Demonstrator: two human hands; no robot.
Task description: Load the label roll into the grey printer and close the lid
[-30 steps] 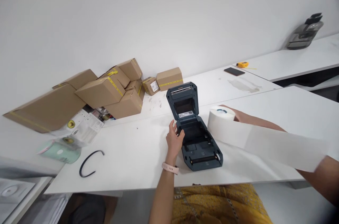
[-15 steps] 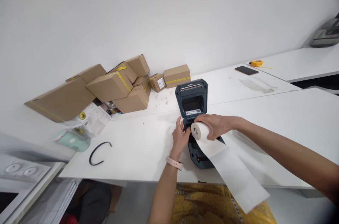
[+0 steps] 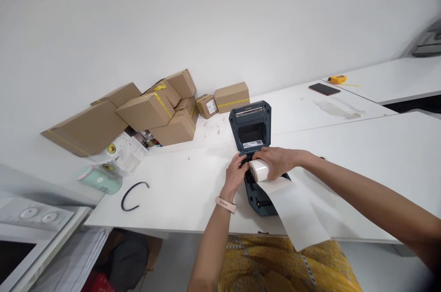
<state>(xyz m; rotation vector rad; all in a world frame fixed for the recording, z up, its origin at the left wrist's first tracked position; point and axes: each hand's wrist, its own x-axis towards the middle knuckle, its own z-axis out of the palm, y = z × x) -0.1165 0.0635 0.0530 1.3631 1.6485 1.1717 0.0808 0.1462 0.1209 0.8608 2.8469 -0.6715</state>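
A dark blue-grey printer [image 3: 251,126] stands on the white table with its lid raised. My right hand [image 3: 277,161] is closed around a white paper roll [image 3: 260,170], which sits over the printer's lower part. From the roll a loose strip of paper [image 3: 299,218] hangs down past the table's front edge. My left hand [image 3: 236,172] is at the printer's left side, its fingers at the rim by the roll's left end; whether they grip the rim is hard to make out. A pink band is on the left wrist.
Cardboard boxes [image 3: 146,110] are piled at the back left, beside packaged items and a green pouch [image 3: 101,180]. A black curved band [image 3: 130,196] lies at the left. A phone [image 3: 324,88] and yellow tape measure [image 3: 337,79] lie at the back right.
The paper roll has tilted and sits lower in the printer, its left end turned more out of sight. The strip's free end has swung up and to the left. The view has shifted slightly.
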